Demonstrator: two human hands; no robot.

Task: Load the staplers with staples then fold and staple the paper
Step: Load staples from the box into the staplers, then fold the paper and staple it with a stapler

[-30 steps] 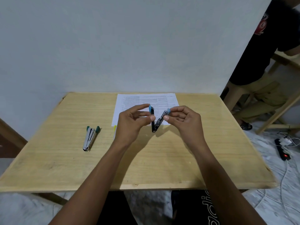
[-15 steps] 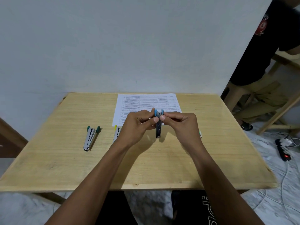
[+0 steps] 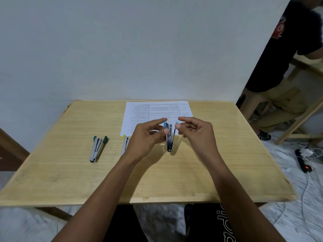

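Note:
My left hand [image 3: 146, 138] pinches one arm of a small blue-tipped metal stapler [image 3: 169, 137] held upright above the wooden table [image 3: 70, 172], hinge end down. My right hand [image 3: 195, 131] holds the blue tip of its other arm between thumb and forefinger. The two arms stand slightly apart in a narrow V. A printed sheet of paper [image 3: 157, 109] lies flat behind my hands at the table's far edge. A green-tipped stapler [image 3: 97, 149] lies to the left. A yellow-tipped stapler [image 3: 125, 143] is partly hidden behind my left hand.
A pale wall stands directly behind the table. At the right, another person [image 3: 279, 49] in a black shirt sits among wooden furniture. A power strip [image 3: 303, 161] with a red light and white cables lies on the floor right of the table.
The stapler's arms, spread wide a second ago, were pressed together between both hands, then parted slightly again. My hands moved a little toward each other.

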